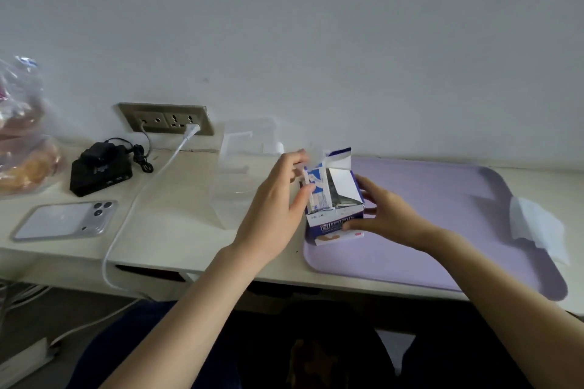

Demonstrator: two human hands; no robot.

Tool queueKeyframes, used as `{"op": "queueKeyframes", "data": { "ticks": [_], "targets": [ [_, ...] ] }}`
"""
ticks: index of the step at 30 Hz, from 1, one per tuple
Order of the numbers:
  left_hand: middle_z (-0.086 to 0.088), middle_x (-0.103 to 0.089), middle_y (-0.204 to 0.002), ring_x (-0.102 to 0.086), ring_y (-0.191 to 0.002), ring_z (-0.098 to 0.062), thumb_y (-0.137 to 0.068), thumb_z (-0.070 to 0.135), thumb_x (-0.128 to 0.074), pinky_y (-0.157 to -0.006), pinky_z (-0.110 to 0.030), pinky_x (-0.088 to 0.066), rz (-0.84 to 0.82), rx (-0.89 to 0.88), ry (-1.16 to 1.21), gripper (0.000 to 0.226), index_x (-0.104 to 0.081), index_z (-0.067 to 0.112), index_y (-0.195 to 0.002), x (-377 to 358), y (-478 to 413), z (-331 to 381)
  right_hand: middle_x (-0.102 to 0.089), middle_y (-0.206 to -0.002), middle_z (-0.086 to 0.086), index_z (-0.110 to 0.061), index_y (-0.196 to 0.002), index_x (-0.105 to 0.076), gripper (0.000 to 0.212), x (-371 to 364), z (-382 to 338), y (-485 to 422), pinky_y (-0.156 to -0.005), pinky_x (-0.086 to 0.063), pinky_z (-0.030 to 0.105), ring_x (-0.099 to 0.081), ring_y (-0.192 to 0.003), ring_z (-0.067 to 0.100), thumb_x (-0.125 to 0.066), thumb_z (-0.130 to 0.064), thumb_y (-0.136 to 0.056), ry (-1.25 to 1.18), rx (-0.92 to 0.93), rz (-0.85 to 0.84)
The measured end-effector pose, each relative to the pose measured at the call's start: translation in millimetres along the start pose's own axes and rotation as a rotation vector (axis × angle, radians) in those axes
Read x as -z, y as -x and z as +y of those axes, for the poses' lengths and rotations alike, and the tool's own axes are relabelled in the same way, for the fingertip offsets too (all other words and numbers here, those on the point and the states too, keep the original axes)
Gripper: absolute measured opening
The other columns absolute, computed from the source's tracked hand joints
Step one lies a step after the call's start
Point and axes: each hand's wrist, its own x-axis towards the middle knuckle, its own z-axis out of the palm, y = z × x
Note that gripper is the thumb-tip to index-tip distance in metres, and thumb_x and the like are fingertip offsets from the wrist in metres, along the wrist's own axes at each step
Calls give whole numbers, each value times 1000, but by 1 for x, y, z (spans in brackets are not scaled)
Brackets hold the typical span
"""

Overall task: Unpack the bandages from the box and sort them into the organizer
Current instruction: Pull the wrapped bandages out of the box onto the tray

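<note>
A blue-and-white bandage box (338, 227) stands open on the left end of a lilac tray (442, 230), its flaps raised. My right hand (382, 211) grips the box from the right side and steadies it. My left hand (278, 202) pinches a bundle of white-and-blue wrapped bandages (319, 191) that sticks up out of the box's open top. More bandages lie inside the box, mostly hidden. A clear plastic organizer (240, 167) stands on the desk just left of the box, behind my left hand.
A folded white paper (534, 224) lies on the tray's right end. To the left sit a phone (63, 221), a black charger block (99, 169), a white cable (132, 208) plugged into a wall socket, and a plastic bag of food (22, 142). The desk edge runs close to my lap.
</note>
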Motion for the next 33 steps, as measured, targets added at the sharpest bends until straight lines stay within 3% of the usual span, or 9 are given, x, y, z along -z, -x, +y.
{"op": "queueKeyframes", "data": {
  "ticks": [4, 7, 9, 12, 15, 19, 22, 27, 33],
  "targets": [
    [-5, -40, -143, -45, -107, 8, -88, 3, -62, -89, 2, -34, 55, -65, 12, 65, -29, 32, -135, -13, 1, -13, -52, -122, -18, -29, -141, -29, 84, 2, 1, -5, -79, -44, 1, -48, -112, -9, -75, -6, -75, -22, 4, -17],
    [3, -47, -125, -51, -94, 6, -89, 4, -59, -86, -10, -44, 119, -74, 19, 48, -41, 14, -132, -10, -5, -14, -54, -118, -18, -33, -133, -34, 81, 1, 1, -6, -75, -45, 3, -49, -106, -19, -77, -3, -72, -41, 10, 6],
    [7, -48, -116, -54, -89, 3, -89, 8, -56, -80, -17, -48, 135, -113, 15, 31, -50, 6, -120, -7, -8, -16, -55, -118, -15, -30, -132, -37, 79, 1, 0, -7, -73, -47, 6, -50, -110, -11, -78, -2, -71, -63, 8, 24],
    [12, -50, -108, -54, -90, 3, -91, 17, -48, -80, -11, -45, 128, -107, 47, 26, -52, 6, -114, 0, -7, -18, -57, -116, -15, -31, -130, -39, 77, -1, -2, -5, -72, -47, 6, -50, -111, -10, -78, -2, -70, -60, 25, 38],
    [4, -53, -121, -54, -95, 6, -95, 13, -50, -88, -15, -44, 132, -24, 55, 32, -44, 13, -127, 7, -4, -19, -58, -120, -10, -31, -130, -41, 78, -4, -5, -5, -74, -47, 6, -52, -111, -4, -79, -3, -69, -26, 46, 58],
    [15, -37, -135, -54, -104, 0, -96, 9, -46, -92, -15, -41, 143, 28, 63, 47, -30, 17, -140, 17, 1, -21, -60, -121, -7, -24, -134, -42, 77, -5, -11, -6, -76, -49, 8, -53, -113, 0, -79, -3, -69, -56, 73, 96],
    [12, -47, -128, -52, -111, -10, -94, 7, -48, -95, -23, -38, 77, 36, -77, 48, -33, 18, -139, 22, 4, -28, -59, -118, -12, -21, -132, -43, 71, -7, -19, -8, -75, -52, 14, -54, -112, -1, -75, -1, -73, -180, 81, 123],
    [2, -64, -106, -55, -100, -24, -71, 1, -73, -83, -37, -39, 5, -124, -763, 40, -64, 16, -107, 19, 2, -48, -59, -116, -10, -15, -133, -42, 69, -18, -21, -12, -76, -55, 18, -54, -112, 2, -72, 4, -74, -221, 72, 69],
    [1, -68, -93, -54, -91, -28, -68, -10, -69, -80, -37, -35, 126, -7, -861, 40, -69, 16, -99, 32, 2, -61, -56, -122, -6, -17, -134, -39, 71, -31, -18, -19, -81, -54, 19, -54, -114, 4, -71, 5, -75, -211, 46, -3]
  ]
}}
